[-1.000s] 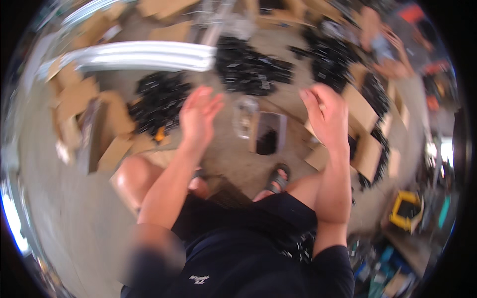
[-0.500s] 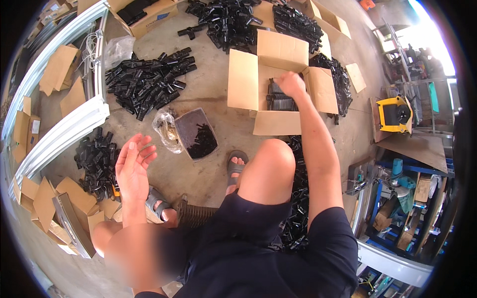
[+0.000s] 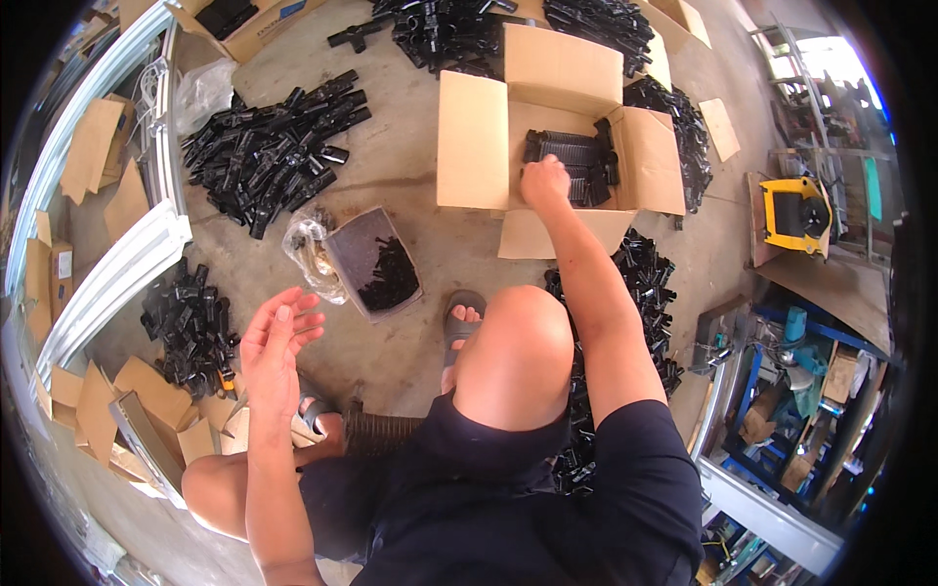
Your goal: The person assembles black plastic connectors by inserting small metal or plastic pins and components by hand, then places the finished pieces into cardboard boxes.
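Note:
An open cardboard box [image 3: 472, 142] stands ahead of me, flaps folded out. Inside it lie black ribbed parts [image 3: 572, 148] in tidy rows, with a longer black piece [image 3: 606, 151] along their right side. My right hand [image 3: 545, 182] reaches into the box at the near left corner of these rows. Its fingers are curled down, and whatever they grip is hidden beneath them. Off to the left, my left hand [image 3: 278, 337] hangs in the air with fingers apart, holding nothing. Nearest to it is a grey bin [image 3: 342, 256] with small black pieces inside.
Heaps of black plastic fittings lie on the floor: a left heap [image 3: 274, 146], a far heap [image 3: 449, 34] and one by my right knee [image 3: 645, 283]. A clear plastic bag [image 3: 311, 249] touches the bin. Cardboard scraps [image 3: 147, 391] lie lower left; a blue rack [image 3: 743, 391] stands right.
My right hand has moved nearer and leftward inside the box, uncovering the longer black piece at the right side of the rows. My left hand stays raised and open. The whole view has shifted slightly.

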The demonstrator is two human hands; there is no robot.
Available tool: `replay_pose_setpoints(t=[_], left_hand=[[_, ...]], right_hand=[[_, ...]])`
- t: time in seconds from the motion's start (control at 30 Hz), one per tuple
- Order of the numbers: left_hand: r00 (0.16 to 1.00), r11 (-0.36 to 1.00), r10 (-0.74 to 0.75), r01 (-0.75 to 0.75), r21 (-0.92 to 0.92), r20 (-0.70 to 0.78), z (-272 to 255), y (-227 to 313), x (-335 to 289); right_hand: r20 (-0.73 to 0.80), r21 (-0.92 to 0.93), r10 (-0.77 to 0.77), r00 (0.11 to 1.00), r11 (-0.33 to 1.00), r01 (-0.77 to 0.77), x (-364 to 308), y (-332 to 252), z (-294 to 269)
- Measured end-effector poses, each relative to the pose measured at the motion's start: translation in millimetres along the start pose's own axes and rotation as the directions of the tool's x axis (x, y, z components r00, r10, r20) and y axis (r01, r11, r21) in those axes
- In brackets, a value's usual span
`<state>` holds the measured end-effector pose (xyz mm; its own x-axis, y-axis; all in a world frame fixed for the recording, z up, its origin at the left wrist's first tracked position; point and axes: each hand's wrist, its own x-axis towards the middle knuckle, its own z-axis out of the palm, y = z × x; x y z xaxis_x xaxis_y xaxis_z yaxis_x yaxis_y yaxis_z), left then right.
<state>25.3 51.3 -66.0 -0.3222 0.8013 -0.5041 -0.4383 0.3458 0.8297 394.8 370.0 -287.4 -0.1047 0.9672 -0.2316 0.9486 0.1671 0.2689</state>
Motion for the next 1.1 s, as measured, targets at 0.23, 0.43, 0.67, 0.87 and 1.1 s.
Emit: replay_pose_setpoints(t=[0.23,0.43,0.67,0.87,1.1], left_hand=[[0.999,0.999,0.033,-0.033,0.026,0.014,0.2,0.9,-0.9],[0.997,0.998,0.055,-0.056,0.020,0.046,7.3,9.4,-9.2],[0.976,0.987,0.108,-0.082,-0.138,0.190,23.3,13.7,-22.2],[0.910,0.821,0.280,-0.063,-0.567,0.305,30.6,29.3,-34.7],[0.884,0.738,0.418,-0.194,-0.646,0.212,-9.6,42.1,-54.1]], right_hand=[[0.045,0.197,-0.027,0.999,0.980,0.018,-6.6,-11.4,-19.8],[-0.148,0.760,0.122,0.981,0.649,0.034,-20.1,2.5,-59.9],[-0.136,0.990,-0.431,0.892,-0.098,0.104,-109.6,-53.0,-250.3],[-0.129,0.992,-0.776,0.617,-0.092,0.092,-206.4,-132.4,-337.5],[-0.394,0.919,-0.675,0.624,-0.300,0.255,-255.1,-194.9,-340.9]])
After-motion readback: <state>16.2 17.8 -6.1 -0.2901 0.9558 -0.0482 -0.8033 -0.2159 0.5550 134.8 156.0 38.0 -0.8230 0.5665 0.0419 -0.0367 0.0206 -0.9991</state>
